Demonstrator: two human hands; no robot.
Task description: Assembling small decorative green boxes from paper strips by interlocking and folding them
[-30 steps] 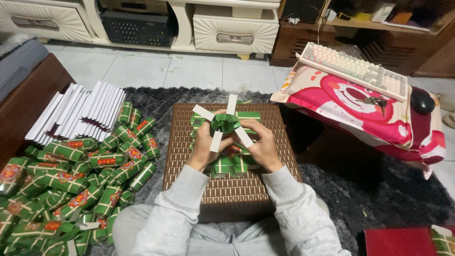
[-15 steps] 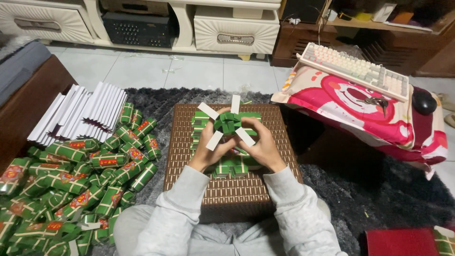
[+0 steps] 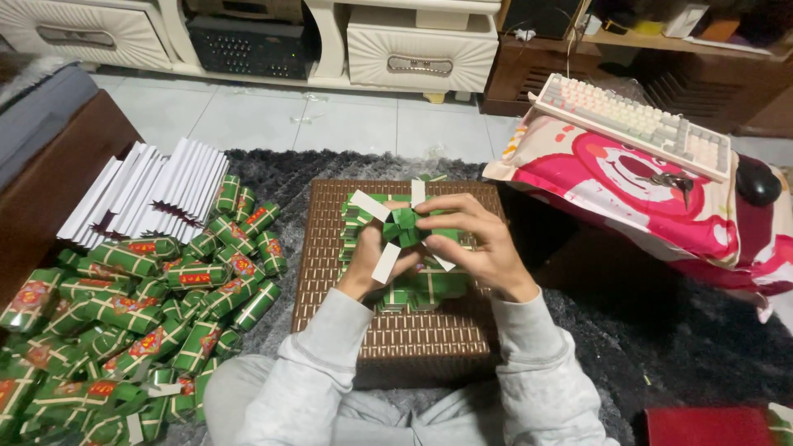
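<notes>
Both hands hold a green folded-paper piece (image 3: 404, 228) with white strips sticking out of it, just above a brown woven box (image 3: 396, 330). My left hand (image 3: 369, 263) grips it from below and the left. From the right, my right hand (image 3: 475, 241) reaches over its top with the fingers curled onto it. Under the hands, several more green folded pieces (image 3: 421, 287) lie stacked on the box top.
A large heap of green and red folded paper rolls (image 3: 140, 314) lies on the dark shaggy rug at left, beside a fan of white paper strips (image 3: 149, 194). To the right, a pink cushion (image 3: 628, 186) carries a keyboard (image 3: 632, 124) and a black mouse (image 3: 757, 180). White drawers stand behind.
My right hand has moved up and over the top of the green piece, which has turned slightly. The left hand stays underneath.
</notes>
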